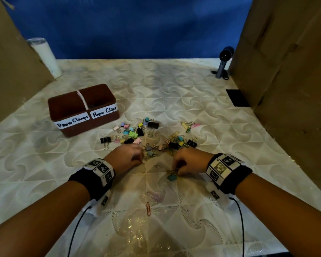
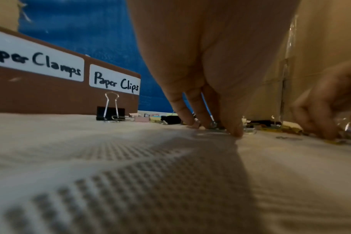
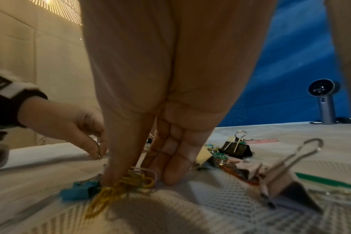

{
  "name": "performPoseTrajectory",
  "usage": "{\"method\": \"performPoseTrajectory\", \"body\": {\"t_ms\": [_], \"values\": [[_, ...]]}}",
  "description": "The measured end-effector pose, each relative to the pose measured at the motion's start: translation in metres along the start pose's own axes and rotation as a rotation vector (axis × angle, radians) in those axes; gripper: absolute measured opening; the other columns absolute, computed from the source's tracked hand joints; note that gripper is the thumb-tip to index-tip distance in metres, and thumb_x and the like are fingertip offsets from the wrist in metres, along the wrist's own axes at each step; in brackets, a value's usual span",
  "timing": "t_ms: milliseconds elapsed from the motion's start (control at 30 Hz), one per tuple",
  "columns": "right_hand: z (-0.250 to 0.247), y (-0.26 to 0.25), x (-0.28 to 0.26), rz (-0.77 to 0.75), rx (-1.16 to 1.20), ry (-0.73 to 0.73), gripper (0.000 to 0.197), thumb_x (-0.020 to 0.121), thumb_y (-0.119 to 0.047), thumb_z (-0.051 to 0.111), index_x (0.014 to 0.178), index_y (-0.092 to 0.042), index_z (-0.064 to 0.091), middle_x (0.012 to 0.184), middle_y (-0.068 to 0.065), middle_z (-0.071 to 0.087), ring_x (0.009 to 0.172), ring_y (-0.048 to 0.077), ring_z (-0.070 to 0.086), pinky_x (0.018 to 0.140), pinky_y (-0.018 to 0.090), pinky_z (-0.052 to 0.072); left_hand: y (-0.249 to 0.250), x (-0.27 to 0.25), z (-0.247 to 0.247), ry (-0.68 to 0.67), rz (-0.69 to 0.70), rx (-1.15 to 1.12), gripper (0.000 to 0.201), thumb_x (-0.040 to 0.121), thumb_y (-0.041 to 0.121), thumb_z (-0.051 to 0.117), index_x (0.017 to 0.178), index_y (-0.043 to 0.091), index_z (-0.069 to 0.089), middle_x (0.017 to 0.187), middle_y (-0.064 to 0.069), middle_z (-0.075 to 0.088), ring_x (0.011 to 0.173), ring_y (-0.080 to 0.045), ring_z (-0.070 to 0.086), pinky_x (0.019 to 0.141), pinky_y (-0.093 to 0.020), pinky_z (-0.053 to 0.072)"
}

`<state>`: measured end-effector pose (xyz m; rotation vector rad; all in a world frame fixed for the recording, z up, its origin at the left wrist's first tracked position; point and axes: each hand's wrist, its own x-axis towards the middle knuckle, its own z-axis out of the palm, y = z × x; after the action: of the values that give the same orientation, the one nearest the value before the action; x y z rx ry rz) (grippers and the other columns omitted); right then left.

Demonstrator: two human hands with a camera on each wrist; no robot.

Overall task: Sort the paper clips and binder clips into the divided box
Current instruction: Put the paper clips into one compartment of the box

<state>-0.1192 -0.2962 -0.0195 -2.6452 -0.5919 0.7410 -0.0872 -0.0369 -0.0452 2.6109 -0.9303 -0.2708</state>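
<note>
The brown divided box (image 1: 83, 110) stands at the left, labelled "Paper Clamps" on its left half and "Paper Clips" on its right. A mixed pile of coloured binder clips and paper clips (image 1: 148, 134) lies on the cloth in front of it. My left hand (image 1: 140, 158) is at the pile's near edge, its thumb and forefinger pinching a small silver paper clip (image 3: 98, 155). My right hand (image 3: 138, 178) pinches a tangle of yellow paper clips (image 3: 130, 180) against the cloth, beside a teal binder clip (image 3: 78, 191). An orange paper clip (image 1: 148, 208) lies nearer me.
Cardboard walls stand at the left (image 1: 11, 62) and right (image 1: 285, 71), with a blue backdrop behind. A white tumbler (image 1: 45, 56) is at the back left. A small grey fan (image 1: 223, 62) and a black card (image 1: 237, 98) are at the back right.
</note>
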Motion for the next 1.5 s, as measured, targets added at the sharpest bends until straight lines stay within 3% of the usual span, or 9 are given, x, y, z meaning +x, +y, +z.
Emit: {"method": "performPoseTrajectory", "body": {"t_ms": [233,367,467,633,800,933,1067,1333,1500], "values": [[0.012,-0.003,0.0,0.082,0.014,0.074,0.028,0.071,-0.022,0.079,0.096,-0.019,0.067,0.087,-0.007,0.059,0.08,0.01,0.055,0.059,0.014,0.037,-0.009,0.004,-0.004,0.022,0.008,0.06,0.003,0.081,0.025,0.067,0.083,0.024,0.064,0.086,0.016,0.051,0.083,-0.003,0.048,0.075,-0.02,0.038],[0.006,-0.005,0.003,0.122,0.043,0.066,0.029,0.07,-0.015,0.079,0.097,-0.012,0.07,0.088,-0.001,0.061,0.079,0.012,0.054,0.064,0.019,0.04,-0.003,0.005,-0.009,0.005,-0.066,-0.022,0.02,0.08,0.022,0.066,0.08,0.034,0.05,0.082,0.013,0.057,0.078,-0.007,0.054,0.071,-0.025,0.044],[0.003,-0.008,0.007,0.132,0.02,0.015,0.026,0.07,-0.012,0.078,0.095,-0.009,0.073,0.089,0.0,0.068,0.077,0.012,0.056,0.061,0.016,0.042,0.007,0.01,-0.015,-0.069,-0.124,0.022,0.011,0.08,0.019,0.064,0.086,0.025,0.057,0.086,0.005,0.061,0.081,-0.013,0.056,0.072,-0.027,0.045],[0.005,-0.012,0.007,0.11,-0.07,-0.017,0.022,0.074,-0.01,0.073,0.095,-0.009,0.074,0.099,0.007,0.073,0.087,0.02,0.066,0.078,0.029,0.053,0.014,0.017,-0.014,-0.173,-0.17,0.156,0.014,0.084,0.016,0.059,0.096,0.013,0.065,0.1,-0.007,0.062,0.093,-0.024,0.058,0.08,-0.029,0.046],[0.016,-0.012,0.0,0.078,-0.059,0.092,0.014,0.077,-0.008,0.066,0.089,-0.011,0.073,0.095,0.006,0.072,0.084,0.019,0.064,0.072,0.027,0.052,0.011,0.017,-0.012,-0.167,-0.174,0.118,0.015,0.084,0.015,0.058,0.097,0.01,0.065,0.103,-0.01,0.059,0.095,-0.025,0.055,0.082,-0.032,0.045],[0.014,-0.013,0.001,0.103,-0.044,0.063,0.014,0.077,-0.008,0.066,0.089,-0.01,0.072,0.096,0.007,0.071,0.085,0.02,0.064,0.073,0.027,0.052,0.018,0.02,-0.007,-0.005,-0.151,-0.158,0.005,0.08,0.019,0.06,0.084,0.021,0.062,0.088,0.002,0.062,0.084,-0.016,0.058,0.073,-0.027,0.041],[0.011,-0.013,0.002,0.108,-0.082,0.019,0.01,0.077,-0.01,0.066,0.085,-0.007,0.071,0.088,0.009,0.07,0.072,0.017,0.056,0.064,0.028,0.049,0.03,0.031,-0.003,-0.042,-0.132,-0.185,0.026,0.083,0.015,0.063,0.108,0.021,0.065,0.093,0.015,0.056,0.088,-0.003,0.053,0.073,-0.016,0.036],[0.011,-0.015,0.003,0.1,-0.081,0.027,0.012,0.076,-0.009,0.069,0.088,-0.009,0.071,0.094,0.007,0.071,0.073,0.014,0.054,0.069,0.027,0.049,0.007,0.015,-0.022,-0.141,-0.251,-0.037,0.019,0.081,0.014,0.061,0.098,0.019,0.066,0.093,0.002,0.062,0.087,-0.015,0.059,0.071,-0.02,0.038],[0.008,-0.014,0.006,0.103,-0.12,-0.038,0.008,0.075,-0.013,0.071,0.083,-0.012,0.07,0.077,0.002,0.061,0.068,0.014,0.052,0.059,0.022,0.041,-0.005,0.004,-0.038,-0.111,-0.352,-0.079,0.023,0.083,0.009,0.062,0.105,0.015,0.063,0.094,-0.002,0.066,0.086,-0.016,0.061,0.065,-0.017,0.041]]}}
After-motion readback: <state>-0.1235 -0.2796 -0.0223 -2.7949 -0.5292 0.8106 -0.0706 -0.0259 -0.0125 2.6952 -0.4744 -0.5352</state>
